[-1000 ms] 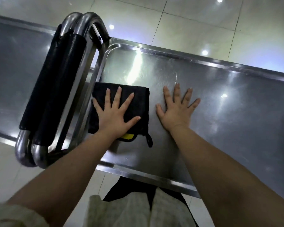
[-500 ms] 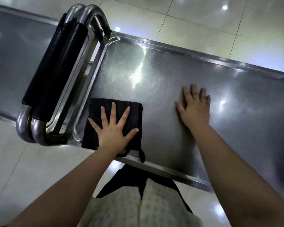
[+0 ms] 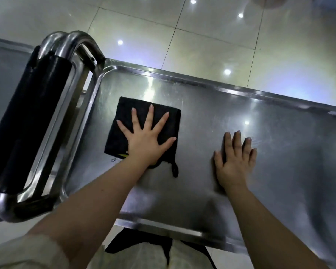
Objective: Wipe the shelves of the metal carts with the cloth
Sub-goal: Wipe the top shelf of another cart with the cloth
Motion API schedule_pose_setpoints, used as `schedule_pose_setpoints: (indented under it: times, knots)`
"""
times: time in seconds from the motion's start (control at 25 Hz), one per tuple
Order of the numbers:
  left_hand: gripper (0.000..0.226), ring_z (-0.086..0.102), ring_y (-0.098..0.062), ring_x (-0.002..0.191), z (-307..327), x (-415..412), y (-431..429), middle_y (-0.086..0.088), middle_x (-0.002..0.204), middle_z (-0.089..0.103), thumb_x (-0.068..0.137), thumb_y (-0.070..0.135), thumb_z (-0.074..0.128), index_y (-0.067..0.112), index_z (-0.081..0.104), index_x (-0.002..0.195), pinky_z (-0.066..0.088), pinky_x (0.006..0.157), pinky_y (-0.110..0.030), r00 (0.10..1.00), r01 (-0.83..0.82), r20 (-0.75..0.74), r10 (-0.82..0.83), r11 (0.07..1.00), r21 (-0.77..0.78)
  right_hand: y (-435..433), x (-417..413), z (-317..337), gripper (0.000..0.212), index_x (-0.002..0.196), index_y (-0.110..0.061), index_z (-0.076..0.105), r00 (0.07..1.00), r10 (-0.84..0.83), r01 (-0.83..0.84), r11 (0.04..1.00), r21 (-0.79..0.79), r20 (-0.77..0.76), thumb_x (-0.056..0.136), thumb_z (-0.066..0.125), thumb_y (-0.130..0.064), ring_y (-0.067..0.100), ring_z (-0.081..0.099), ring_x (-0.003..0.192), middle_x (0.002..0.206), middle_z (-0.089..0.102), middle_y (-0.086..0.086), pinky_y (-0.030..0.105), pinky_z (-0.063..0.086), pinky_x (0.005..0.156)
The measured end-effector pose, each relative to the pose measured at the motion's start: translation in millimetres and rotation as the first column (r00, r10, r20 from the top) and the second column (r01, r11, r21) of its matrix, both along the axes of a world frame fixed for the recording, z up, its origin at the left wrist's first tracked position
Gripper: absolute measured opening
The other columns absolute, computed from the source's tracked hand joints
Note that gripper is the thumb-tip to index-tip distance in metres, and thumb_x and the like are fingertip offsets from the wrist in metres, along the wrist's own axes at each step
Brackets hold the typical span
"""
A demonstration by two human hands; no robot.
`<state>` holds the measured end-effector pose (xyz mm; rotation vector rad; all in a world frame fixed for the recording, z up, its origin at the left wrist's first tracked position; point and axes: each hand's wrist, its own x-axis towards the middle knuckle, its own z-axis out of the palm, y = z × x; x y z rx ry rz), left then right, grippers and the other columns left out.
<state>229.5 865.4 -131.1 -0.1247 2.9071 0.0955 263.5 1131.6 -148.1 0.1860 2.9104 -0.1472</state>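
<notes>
Your left grip (image 3: pixel 145 140) lies flat on the cloth (image 3: pixel 124 109), fingers straight and spread wide, palm pressing down near its closer edge. The cloth is a black, nappy textile folded into a rough square. A sliver of yellow (image 3: pixel 123 155) peeks out at the edge by your wrist, and a short black loop (image 3: pixel 174 167) trails off its near corner onto the metal. It sits on the left part of the cart's top shelf (image 3: pixel 211 105), near the rounded corner, apart from the rim on every side.

Your right grip (image 3: pixel 235 162) rests on bare steel to the right of the cloth, well apart from it. Its palm is down and its fingers are straight and held close together, holding nothing.

The shelf is a shallow tray of brushed stainless steel with a raised, rolled rim (image 3: pixel 182 76), and fine scuffs and ceiling-light reflections show across it. At its left end stand two bent steel tube handles, each sleeved in matte black padding (image 3: pixel 37 105). Beyond them lies another steel shelf (image 3: pixel 0 74). Glossy pale floor tiles (image 3: pixel 202 35) show behind.
</notes>
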Motion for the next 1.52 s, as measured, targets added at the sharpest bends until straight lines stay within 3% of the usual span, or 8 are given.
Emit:
schedule_pose_setpoints:
  times: [0.2, 0.36, 0.76, 0.92, 1.04, 1.2, 1.32, 1.52]
  knots:
    - [0.080, -0.023, -0.043, 0.143, 0.1, -89.6, 55.3, 0.006, 0.162, -0.019, 0.078, 0.088, 0.010, 0.054, -0.012, 0.147, -0.009, 0.099, -0.079, 0.996, 0.077, 0.037, -0.077, 0.997, 0.009, -0.1, -3.8, -0.7, 0.070, 0.156, -0.031, 0.002, 1.000, 0.012, -0.012, 1.000, 0.011, 0.023, 0.093, 0.015, -0.059, 0.026, -0.016, 0.148, 0.164, -0.006, 0.001, 0.047, -0.012, 0.118]
    - [0.080, -0.022, -0.040, 0.145, 0.6, -93.2, 58.5, 0.007, 0.162, -0.016, 0.077, 0.088, 0.011, 0.054, -0.010, 0.147, -0.010, 0.101, -0.077, 0.994, 0.091, 0.051, -0.092, 0.995, 0.026, 2.7, -8.3, 1.6, 0.072, 0.155, -0.033, 0.000, 0.999, 0.003, -0.002, 1.000, -0.009, 0.048, 0.091, 0.013, -0.061, 0.025, -0.018, 0.148, 0.163, -0.009, -0.002, 0.045, -0.014, 0.118]
    - [0.083, -0.003, -0.047, 0.146, 0.2, 133.6, 42.1, -0.001, 0.164, 0.010, 0.079, 0.084, 0.034, 0.046, 0.020, 0.151, 0.002, 0.101, -0.081, 0.927, 0.374, 0.037, -0.374, 0.927, 0.016, -0.8, -3.8, 3.4, 0.070, 0.156, -0.030, -0.003, 0.999, 0.026, -0.027, 0.999, 0.025, 0.045, 0.093, 0.010, -0.059, 0.032, -0.013, 0.148, 0.163, -0.008, 0.003, 0.050, -0.009, 0.119]
    - [0.080, -0.011, -0.043, 0.147, -0.8, 51.3, 45.7, 0.005, 0.164, -0.001, 0.080, 0.084, 0.029, 0.052, 0.011, 0.150, -0.002, 0.102, -0.079, 0.950, 0.311, -0.029, -0.311, 0.950, 0.022, 1.3, -4.2, 0.7, 0.068, 0.156, -0.029, -0.004, 0.998, 0.026, -0.027, 0.999, 0.025, 0.049, 0.096, 0.015, -0.057, 0.032, -0.014, 0.148, 0.163, -0.010, 0.003, 0.052, -0.009, 0.119]
    - [0.080, -0.019, -0.040, 0.145, -0.1, -46.1, 59.1, 0.009, 0.162, -0.014, 0.077, 0.087, 0.017, 0.056, -0.006, 0.147, -0.007, 0.103, -0.078, 0.984, 0.178, 0.024, -0.178, 0.984, 0.009, 2.0, -5.6, -0.7, 0.065, 0.156, -0.029, -0.002, 0.999, 0.024, -0.024, 1.000, 0.004, 0.045, 0.097, 0.016, -0.051, 0.032, -0.015, 0.148, 0.163, -0.009, 0.003, 0.052, -0.010, 0.118]
    - [0.082, -0.022, -0.041, 0.144, 4.8, -118.0, 74.6, 0.008, 0.160, -0.023, 0.075, 0.090, 0.010, 0.056, -0.014, 0.145, -0.007, 0.101, -0.079, 0.977, 0.172, 0.131, -0.168, 0.985, -0.022, 5.7, -11.8, -0.3, 0.062, 0.155, -0.030, -0.006, 0.999, 0.015, -0.016, 1.000, 0.007, 0.048, 0.099, 0.016, -0.050, 0.030, -0.017, 0.148, 0.163, -0.012, 0.001, 0.051, -0.011, 0.118]
    - [0.083, -0.020, -0.040, 0.145, 1.6, -87.3, 69.5, 0.008, 0.161, -0.020, 0.076, 0.090, 0.011, 0.054, -0.012, 0.147, -0.006, 0.103, -0.078, 0.972, 0.213, 0.098, -0.212, 0.977, -0.003, 4.4, -13.6, 0.0, 0.064, 0.155, -0.031, -0.007, 0.998, 0.021, -0.022, 1.000, 0.010, 0.067, 0.099, 0.015, -0.052, 0.031, -0.017, 0.148, 0.163, -0.013, 0.002, 0.051, -0.011, 0.118]
    - [0.083, -0.012, -0.042, 0.147, 2.6, 59.2, 59.3, 0.005, 0.164, -0.004, 0.079, 0.085, 0.026, 0.051, 0.005, 0.151, -0.004, 0.104, -0.077, 0.961, 0.276, -0.008, -0.276, 0.960, 0.039, 5.8, -14.4, 3.1, 0.068, 0.155, -0.032, -0.008, 0.997, 0.036, -0.035, 0.999, -0.007, 0.073, 0.097, 0.015, -0.059, 0.031, -0.016, 0.148, 0.163, -0.013, 0.002, 0.051, -0.012, 0.118]
